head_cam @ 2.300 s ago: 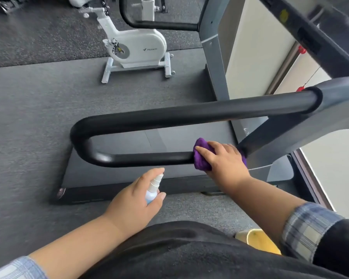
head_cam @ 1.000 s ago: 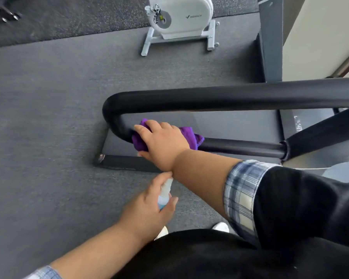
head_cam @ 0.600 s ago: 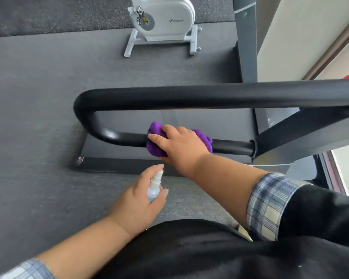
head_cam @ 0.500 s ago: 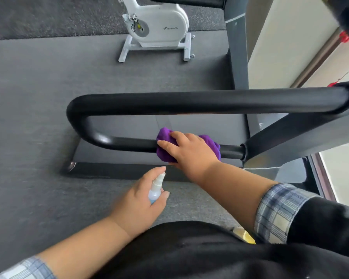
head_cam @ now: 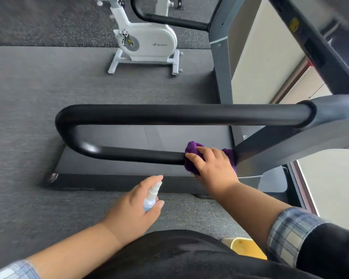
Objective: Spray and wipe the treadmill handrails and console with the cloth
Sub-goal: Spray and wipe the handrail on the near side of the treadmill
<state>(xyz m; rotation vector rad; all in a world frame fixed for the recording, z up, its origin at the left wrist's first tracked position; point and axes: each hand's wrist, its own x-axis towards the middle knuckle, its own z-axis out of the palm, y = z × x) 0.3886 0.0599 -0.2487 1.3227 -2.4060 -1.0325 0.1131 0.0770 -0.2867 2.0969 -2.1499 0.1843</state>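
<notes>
Right hand (head_cam: 214, 168) clamped over purple cloth (head_cam: 190, 150) wrapped around the lower handrail bar (head_cam: 133, 155) near its grey upright, left hand (head_cam: 133, 208) gripping small spray bottle (head_cam: 150, 198) just below.

We see a smooth black handrail (head_cam: 169, 115), mostly matt, with a glossy glint on its bend at nine o'clock. The purple cloth (head_cam: 190, 150) looks soft and fuzzy. The spray bottle (head_cam: 150, 199) seems clear plastic. The grey floor (head_cam: 28, 117) is rough and matt; the white bike (head_cam: 149, 43) at twelve o'clock has smooth, glossy plastic.
</notes>
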